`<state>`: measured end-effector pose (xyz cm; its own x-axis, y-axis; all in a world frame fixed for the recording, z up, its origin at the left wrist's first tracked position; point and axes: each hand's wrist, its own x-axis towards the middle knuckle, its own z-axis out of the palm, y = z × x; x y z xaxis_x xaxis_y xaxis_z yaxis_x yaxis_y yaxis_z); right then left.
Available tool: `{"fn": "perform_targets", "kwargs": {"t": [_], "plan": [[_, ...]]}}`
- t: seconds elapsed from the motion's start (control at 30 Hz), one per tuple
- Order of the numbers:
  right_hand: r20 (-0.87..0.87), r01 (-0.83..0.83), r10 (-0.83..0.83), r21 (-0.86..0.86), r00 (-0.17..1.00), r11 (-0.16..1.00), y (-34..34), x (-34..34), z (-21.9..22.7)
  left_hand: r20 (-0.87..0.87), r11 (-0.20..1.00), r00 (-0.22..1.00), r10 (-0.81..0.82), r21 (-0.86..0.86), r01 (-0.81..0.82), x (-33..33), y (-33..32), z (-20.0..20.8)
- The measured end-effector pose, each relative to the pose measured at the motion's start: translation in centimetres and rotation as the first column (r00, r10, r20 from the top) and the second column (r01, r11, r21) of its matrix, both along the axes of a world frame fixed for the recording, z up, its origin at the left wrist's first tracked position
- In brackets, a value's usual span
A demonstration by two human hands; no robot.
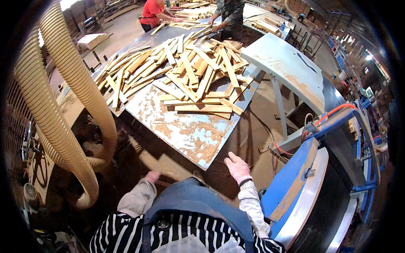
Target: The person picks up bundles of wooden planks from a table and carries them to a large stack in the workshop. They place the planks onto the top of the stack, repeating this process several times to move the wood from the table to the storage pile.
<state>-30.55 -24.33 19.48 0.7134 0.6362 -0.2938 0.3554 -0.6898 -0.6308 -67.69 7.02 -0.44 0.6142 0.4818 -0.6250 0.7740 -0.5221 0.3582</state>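
My right hand, in a pinkish glove, hangs in the air just off the near corner of the metal-topped table. Its fingers are stretched and apart, with nothing in them. Lower and to the left is my left hand, small and blurred at the end of its pale sleeve; how its fingers are held does not show. Sawdust covers the near part of the tabletop. Beyond it lies a big jumbled heap of wooden strips, with several strips roughly side by side at its near edge.
Thick ribbed hoses loop down on the left. At right stand a blue machine with a curved metal edge and a pale sheet-topped table. Two people, one in a red top and one in dark clothes, handle strips at the far end.
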Motion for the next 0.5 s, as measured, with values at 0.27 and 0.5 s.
{"fn": "perform_targets", "kwargs": {"t": [0.27,0.5], "plan": [[-0.188,-0.108,0.113,0.040,0.976,0.993,7.1,9.3,-3.0,-0.091,0.034,0.104,0.990,-0.569,-0.822,8.1,2.5,-1.8],[-0.218,0.111,-0.078,0.145,0.973,0.983,13.0,21.0,-2.4,-0.132,-0.069,0.078,0.988,-0.836,-0.545,23.0,3.0,1.0]]}}
